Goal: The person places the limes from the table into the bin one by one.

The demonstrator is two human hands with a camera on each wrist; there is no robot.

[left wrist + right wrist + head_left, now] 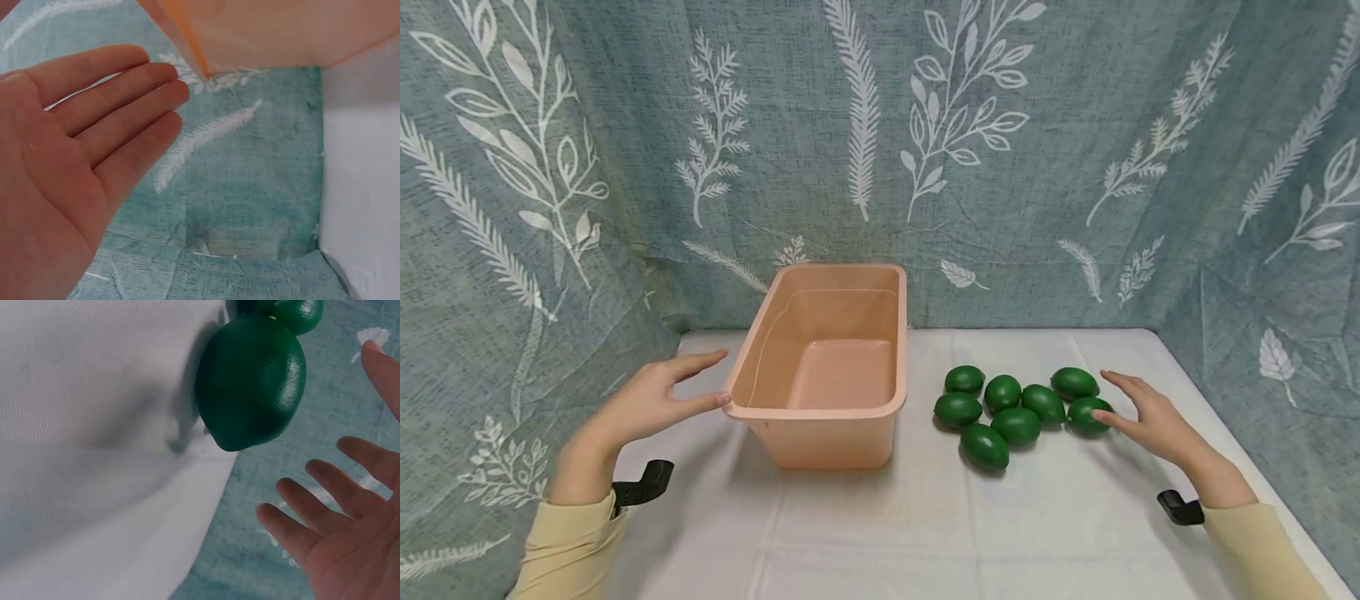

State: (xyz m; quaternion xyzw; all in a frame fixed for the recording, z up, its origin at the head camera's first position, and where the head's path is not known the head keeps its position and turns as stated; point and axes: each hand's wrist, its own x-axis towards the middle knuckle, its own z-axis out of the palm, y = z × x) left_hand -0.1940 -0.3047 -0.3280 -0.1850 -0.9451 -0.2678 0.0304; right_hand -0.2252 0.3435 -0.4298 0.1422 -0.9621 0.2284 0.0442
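Note:
A peach-coloured plastic tub (831,442) stands on the white table with nothing inside it. My left hand (651,402) is at its near left corner, fingers extended; the thumb tip is at the rim, though I cannot tell whether it touches. In the left wrist view the left palm (69,169) shows bare beside the tub's wall (281,31). Several glossy green limes lie grouped to the right of the tub. Nearest to my right hand (1161,427) is the rightmost lime (1086,417), partly covered by the thumb. The right wrist view shows spread fingers apart from a lime (253,384).
A lime (985,447) lies closest to the front of the group, and another lime (964,380) at its back left. Blue-green leaf-patterned cloth (820,183) hangs behind and on both sides of the white table (880,542).

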